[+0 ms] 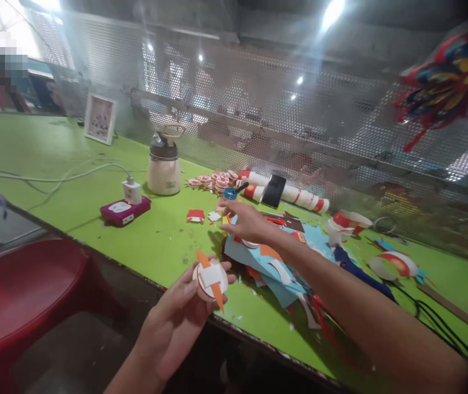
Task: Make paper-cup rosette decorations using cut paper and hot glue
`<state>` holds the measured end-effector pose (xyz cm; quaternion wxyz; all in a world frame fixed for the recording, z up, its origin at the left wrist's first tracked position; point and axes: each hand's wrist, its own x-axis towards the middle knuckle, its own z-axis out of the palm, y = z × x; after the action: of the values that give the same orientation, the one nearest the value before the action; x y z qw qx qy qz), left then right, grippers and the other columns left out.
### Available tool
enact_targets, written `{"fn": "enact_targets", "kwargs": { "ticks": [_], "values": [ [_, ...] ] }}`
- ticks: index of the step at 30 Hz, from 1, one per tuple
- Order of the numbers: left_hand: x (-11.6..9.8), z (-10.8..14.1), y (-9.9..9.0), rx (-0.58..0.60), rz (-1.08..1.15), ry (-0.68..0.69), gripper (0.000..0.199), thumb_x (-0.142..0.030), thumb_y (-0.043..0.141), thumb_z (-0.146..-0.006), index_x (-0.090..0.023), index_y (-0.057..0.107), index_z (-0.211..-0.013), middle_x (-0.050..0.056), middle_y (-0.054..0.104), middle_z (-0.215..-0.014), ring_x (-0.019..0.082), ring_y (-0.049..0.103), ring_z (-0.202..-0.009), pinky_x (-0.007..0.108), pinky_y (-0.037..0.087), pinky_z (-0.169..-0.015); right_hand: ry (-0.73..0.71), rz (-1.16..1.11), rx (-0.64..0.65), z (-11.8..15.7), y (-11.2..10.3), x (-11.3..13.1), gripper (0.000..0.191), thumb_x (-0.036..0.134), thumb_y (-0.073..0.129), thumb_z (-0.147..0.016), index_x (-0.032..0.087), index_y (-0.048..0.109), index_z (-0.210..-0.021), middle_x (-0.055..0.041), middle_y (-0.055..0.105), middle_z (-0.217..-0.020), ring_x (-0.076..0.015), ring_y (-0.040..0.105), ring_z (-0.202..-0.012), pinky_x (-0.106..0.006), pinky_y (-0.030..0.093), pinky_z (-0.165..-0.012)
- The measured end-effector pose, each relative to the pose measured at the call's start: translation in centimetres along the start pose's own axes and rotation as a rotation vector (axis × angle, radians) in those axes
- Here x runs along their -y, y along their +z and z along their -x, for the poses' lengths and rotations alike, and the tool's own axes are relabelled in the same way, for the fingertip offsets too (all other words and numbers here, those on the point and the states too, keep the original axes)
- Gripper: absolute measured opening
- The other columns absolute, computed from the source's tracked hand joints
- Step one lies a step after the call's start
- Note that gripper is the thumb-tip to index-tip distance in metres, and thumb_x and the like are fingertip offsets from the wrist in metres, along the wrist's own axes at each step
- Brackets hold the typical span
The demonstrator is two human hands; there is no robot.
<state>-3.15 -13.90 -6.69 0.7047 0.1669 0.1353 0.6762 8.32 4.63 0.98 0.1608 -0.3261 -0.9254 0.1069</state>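
My left hand is closed round a small white paper disc near the table's front edge. Across the disc lies a pointed orange paper strip, with a white square piece on top of it. My right hand reaches over coloured paper sheets, its fingers and thumb apart and no object visible between them. Just beyond its fingertips stands a little blue jar. Nearby on the green table are a red paper piece and a white scrap.
Several red-and-white discs are heaped behind the jar. A phone rests on long paper rolls. Leftward are a spray bottle, a purple power strip with a charger and cable, and a photo frame. A red chair stands below.
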Motion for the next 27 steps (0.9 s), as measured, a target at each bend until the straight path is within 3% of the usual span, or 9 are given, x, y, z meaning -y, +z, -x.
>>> {"fn": "enact_targets", "kwargs": {
  "ticks": [6,12,17,22,27],
  "values": [
    [-1.8,1.0,-1.1,-0.013,0.01,-0.034,0.028,-0.018,0.059,-0.084,-0.017,0.073,-0.109,0.013,0.07,-0.119,0.03,0.065,-0.108,0.034,0.051,-0.089,-0.082,0.093,0.195,-7.0,3.5,-0.7,0.079,0.028,0.076,-0.074,0.005,0.041,-0.14,-0.0207,0.058,-0.131,-0.0329,0.05,-0.12,-0.046,0.036,-0.101],
    [-2.9,0.9,-1.7,0.022,0.004,-0.102,0.033,-0.021,0.066,-0.08,-0.017,0.071,-0.112,0.015,0.067,-0.122,0.031,0.063,-0.109,0.032,0.052,-0.086,-0.12,0.145,0.31,-10.0,5.5,-1.5,0.089,0.037,0.078,-0.07,0.009,0.037,-0.145,-0.0184,0.057,-0.132,-0.0374,0.047,-0.119,-0.048,0.039,-0.098],
    [-3.0,0.7,-1.7,0.068,0.019,-0.091,0.034,-0.021,0.066,-0.08,-0.017,0.07,-0.114,0.016,0.066,-0.123,0.032,0.063,-0.108,0.035,0.053,-0.083,-0.154,0.146,0.316,-10.4,5.9,-1.7,0.08,0.037,0.071,-0.077,0.006,0.037,-0.143,-0.0173,0.064,-0.12,-0.0317,0.055,-0.109,-0.041,0.044,-0.091],
    [-2.9,0.7,-1.3,0.031,0.02,-0.087,0.032,-0.023,0.068,-0.079,-0.017,0.073,-0.11,0.015,0.069,-0.118,0.029,0.065,-0.105,0.03,0.054,-0.082,-0.18,0.138,0.276,-9.7,5.6,-0.9,0.072,0.033,0.069,-0.08,0.007,0.04,-0.141,-0.016,0.067,-0.111,-0.0289,0.058,-0.104,-0.04,0.044,-0.091],
    [-2.7,1.0,-1.0,-0.074,-0.018,-0.069,0.028,-0.02,0.062,-0.082,-0.016,0.074,-0.107,0.013,0.072,-0.114,0.03,0.066,-0.103,0.032,0.053,-0.084,-0.2,0.071,0.161,-7.1,1.8,0.7,0.067,0.029,0.065,-0.084,0.016,0.037,-0.144,-0.0116,0.064,-0.115,-0.0235,0.058,-0.107,-0.036,0.043,-0.095]
  ]
}}
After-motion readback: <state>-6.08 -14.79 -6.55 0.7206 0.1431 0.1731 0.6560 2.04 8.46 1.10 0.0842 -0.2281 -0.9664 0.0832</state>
